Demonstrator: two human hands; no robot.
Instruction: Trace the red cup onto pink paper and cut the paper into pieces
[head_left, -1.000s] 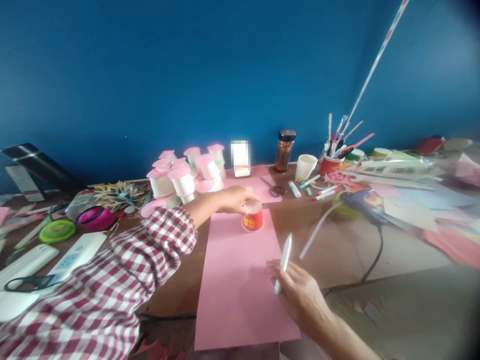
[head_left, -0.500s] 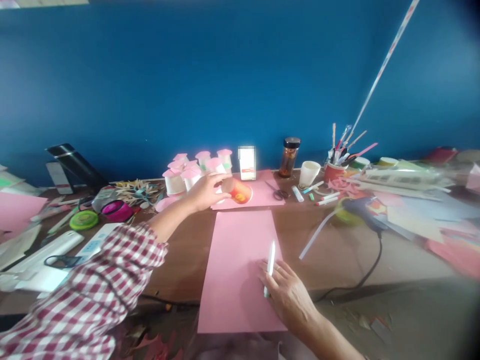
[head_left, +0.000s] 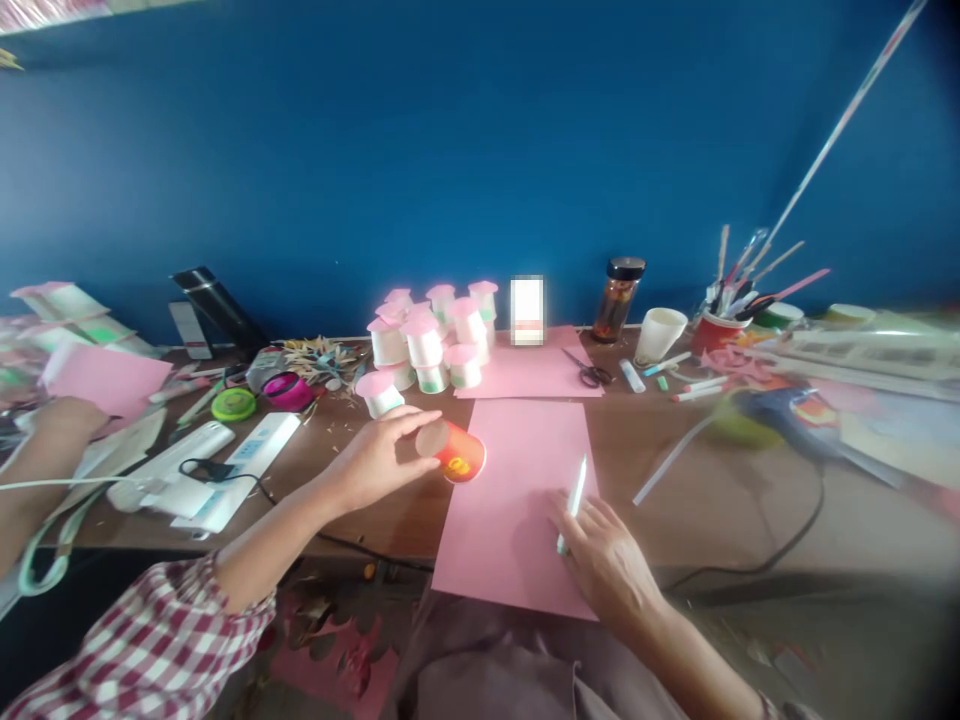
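— Between the two hands, over the left edge of the pink sheet (head_left: 517,510), the red cup (head_left: 461,458) is hanging tipped on its side. Why is it sitting that way?
— The left hand (head_left: 375,462) is pinching it with curled fingertips around the base end, so the open mouth is facing toward the right hand. It appears lifted clear of the paper.
— And what is the right hand (head_left: 607,565) doing?
— It is lying mostly flat on the sheet's near part, seemingly pinning the paper. It is also loosely gripping a white pen (head_left: 574,492) that is pointing away from the wrist.
— What is differing from half a second back?
— Then the left hand was holding the cup farther out, beyond the sheet's far edge, close to the pink-topped cups (head_left: 424,342). Now the cup is sitting nearer the right hand. The pen hand is staying on the sheet.
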